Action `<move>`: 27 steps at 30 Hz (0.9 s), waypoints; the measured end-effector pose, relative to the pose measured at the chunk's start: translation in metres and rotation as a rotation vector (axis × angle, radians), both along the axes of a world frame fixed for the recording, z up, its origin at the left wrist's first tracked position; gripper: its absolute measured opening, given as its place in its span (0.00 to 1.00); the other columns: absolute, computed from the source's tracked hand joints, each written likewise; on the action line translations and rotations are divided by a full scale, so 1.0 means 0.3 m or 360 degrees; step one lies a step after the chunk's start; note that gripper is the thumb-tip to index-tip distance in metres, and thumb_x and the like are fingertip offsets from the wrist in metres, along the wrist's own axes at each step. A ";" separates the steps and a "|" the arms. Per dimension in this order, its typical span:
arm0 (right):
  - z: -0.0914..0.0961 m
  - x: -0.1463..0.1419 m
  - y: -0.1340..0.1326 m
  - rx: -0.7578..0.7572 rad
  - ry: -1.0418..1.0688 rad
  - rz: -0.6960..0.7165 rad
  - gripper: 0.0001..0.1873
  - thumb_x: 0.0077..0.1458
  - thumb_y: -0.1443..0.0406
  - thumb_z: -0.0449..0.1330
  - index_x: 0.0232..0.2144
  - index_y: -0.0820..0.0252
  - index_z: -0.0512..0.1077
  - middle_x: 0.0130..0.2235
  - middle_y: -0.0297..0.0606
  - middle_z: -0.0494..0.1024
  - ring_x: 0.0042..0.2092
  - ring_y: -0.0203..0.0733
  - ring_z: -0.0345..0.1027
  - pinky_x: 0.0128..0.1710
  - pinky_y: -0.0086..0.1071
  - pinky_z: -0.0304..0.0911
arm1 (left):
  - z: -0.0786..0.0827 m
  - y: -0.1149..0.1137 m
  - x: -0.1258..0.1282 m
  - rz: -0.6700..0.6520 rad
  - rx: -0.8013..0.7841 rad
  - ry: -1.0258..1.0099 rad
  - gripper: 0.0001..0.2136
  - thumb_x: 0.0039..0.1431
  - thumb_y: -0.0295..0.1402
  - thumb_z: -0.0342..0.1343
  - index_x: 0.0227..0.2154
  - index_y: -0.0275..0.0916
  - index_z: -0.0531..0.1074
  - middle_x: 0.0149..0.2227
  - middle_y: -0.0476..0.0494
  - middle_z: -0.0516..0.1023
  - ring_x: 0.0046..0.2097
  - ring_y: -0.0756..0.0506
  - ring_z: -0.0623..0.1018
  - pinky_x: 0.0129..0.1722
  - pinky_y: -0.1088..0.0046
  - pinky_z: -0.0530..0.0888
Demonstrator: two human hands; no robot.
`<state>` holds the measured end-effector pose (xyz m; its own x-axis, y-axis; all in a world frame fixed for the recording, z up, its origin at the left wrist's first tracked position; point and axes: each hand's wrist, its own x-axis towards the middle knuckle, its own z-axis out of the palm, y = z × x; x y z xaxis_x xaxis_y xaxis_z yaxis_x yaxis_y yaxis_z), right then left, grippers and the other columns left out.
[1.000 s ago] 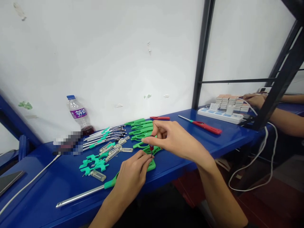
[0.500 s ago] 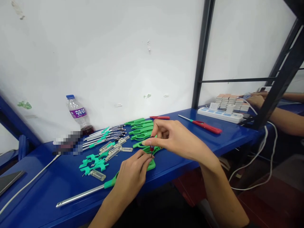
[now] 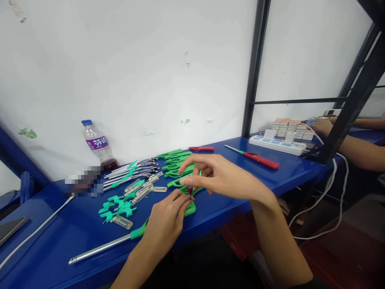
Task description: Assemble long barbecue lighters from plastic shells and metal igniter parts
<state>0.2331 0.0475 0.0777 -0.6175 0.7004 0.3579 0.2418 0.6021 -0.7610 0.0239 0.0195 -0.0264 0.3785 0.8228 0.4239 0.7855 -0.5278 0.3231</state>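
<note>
Under my left hand (image 3: 168, 210) a green long-nosed lighter (image 3: 137, 233) lies at the table's front, its metal tube pointing left. My left fingers are closed on its handle, and their tips sit beside the shaft of a small screwdriver (image 3: 190, 189). That red-handled screwdriver stands upright over the lighter's handle; its tip is hidden. My right hand (image 3: 216, 174) is above, thumb against the screwdriver's handle and index finger stretched out, apart from the thumb. Behind my hands lie several green lighter casings (image 3: 176, 164).
Left of the casings lie metal lighter tubes with wires (image 3: 129, 174), clear fuel tanks (image 3: 144, 192) and teal plastic pieces (image 3: 118, 208). A drink bottle (image 3: 99, 144) leans at the wall. A red lighter (image 3: 260, 159) and a power strip (image 3: 276, 145) lie right. Another person's arm (image 3: 361, 150) shows beyond the frame.
My right index finger has straightened and moved away from the thumb. The left hand keeps its hold on the lighter, and the screwdriver still stands upright.
</note>
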 end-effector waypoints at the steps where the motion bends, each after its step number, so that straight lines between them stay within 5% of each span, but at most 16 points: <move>1: 0.003 0.003 0.001 -0.0027 0.0007 0.0073 0.13 0.64 0.52 0.65 0.43 0.53 0.77 0.29 0.27 0.77 0.26 0.32 0.68 0.25 0.26 0.61 | 0.002 0.000 0.001 0.0004 -0.0011 0.0001 0.15 0.75 0.32 0.45 0.44 0.45 0.78 0.48 0.46 0.81 0.47 0.42 0.82 0.45 0.66 0.75; 4: 0.000 0.007 0.012 -0.0133 0.0047 0.0168 0.15 0.66 0.51 0.63 0.37 0.55 0.77 0.29 0.30 0.77 0.27 0.33 0.68 0.24 0.26 0.62 | 0.005 -0.001 0.003 0.0023 -0.0033 0.0005 0.15 0.75 0.32 0.45 0.44 0.46 0.79 0.47 0.47 0.81 0.46 0.42 0.82 0.45 0.66 0.75; 9: -0.025 -0.002 0.021 -0.0072 0.0088 -0.0185 0.19 0.60 0.50 0.68 0.29 0.56 0.69 0.23 0.27 0.72 0.25 0.33 0.64 0.23 0.26 0.56 | -0.004 -0.001 0.001 0.0022 -0.0019 0.0006 0.14 0.76 0.33 0.45 0.47 0.45 0.78 0.48 0.46 0.81 0.48 0.42 0.82 0.46 0.67 0.75; 15: -0.002 0.004 0.001 -0.0046 0.0160 0.0075 0.13 0.64 0.53 0.66 0.44 0.52 0.78 0.27 0.28 0.76 0.26 0.34 0.68 0.25 0.26 0.62 | 0.000 0.001 0.003 0.0027 -0.0014 0.0031 0.15 0.75 0.32 0.44 0.43 0.44 0.79 0.47 0.46 0.80 0.47 0.42 0.82 0.45 0.66 0.76; 23: -0.028 -0.016 0.043 -0.0117 0.0221 -0.0050 0.18 0.57 0.51 0.71 0.31 0.56 0.72 0.25 0.28 0.74 0.26 0.34 0.66 0.23 0.26 0.59 | 0.002 0.004 0.003 0.0049 -0.0041 0.0034 0.15 0.76 0.34 0.44 0.46 0.46 0.78 0.48 0.46 0.81 0.48 0.42 0.82 0.47 0.68 0.75; 27: -0.023 -0.019 0.026 -0.0094 0.0186 -0.0083 0.18 0.58 0.50 0.69 0.36 0.55 0.71 0.24 0.26 0.73 0.24 0.33 0.65 0.23 0.26 0.58 | 0.004 0.002 0.003 0.0047 -0.0032 0.0056 0.16 0.76 0.32 0.44 0.44 0.45 0.78 0.47 0.45 0.81 0.46 0.42 0.82 0.45 0.68 0.74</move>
<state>0.2275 0.0551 0.0707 -0.5362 0.7526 0.3823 0.1795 0.5442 -0.8195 0.0248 0.0202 -0.0251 0.3685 0.8421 0.3938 0.8116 -0.4980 0.3054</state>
